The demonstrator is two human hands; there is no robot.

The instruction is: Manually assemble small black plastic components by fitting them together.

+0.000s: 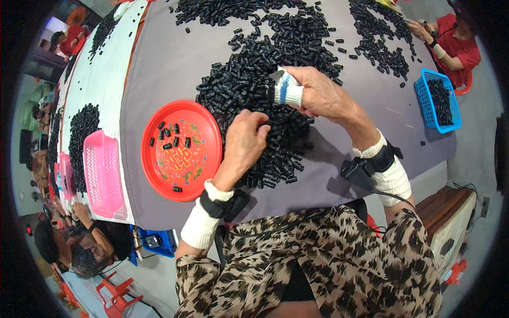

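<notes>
A large heap of small black cylindrical pieces (233, 82) is spread over the grey-covered table in front of me. At the heap's near left edge, my left hand (246, 139) has its fingers curled down; whatever they hold, if anything, is hidden. My right hand (323, 95) is closed round a white wrapped object with a blue stripe (289, 89), its dark end pointing over the heap. I cannot make out its kind. Left of my left hand lies a round red tray (154, 172) with a patterned middle and several black pieces in it.
A blue basket (449, 128) of black pieces stands at the right. Near it a person in red (461, 47) works at another heap. A pink basket (101, 175) sits on the neighbouring white-covered table, with people beside it. Grey cloth (164, 69) covers my table.
</notes>
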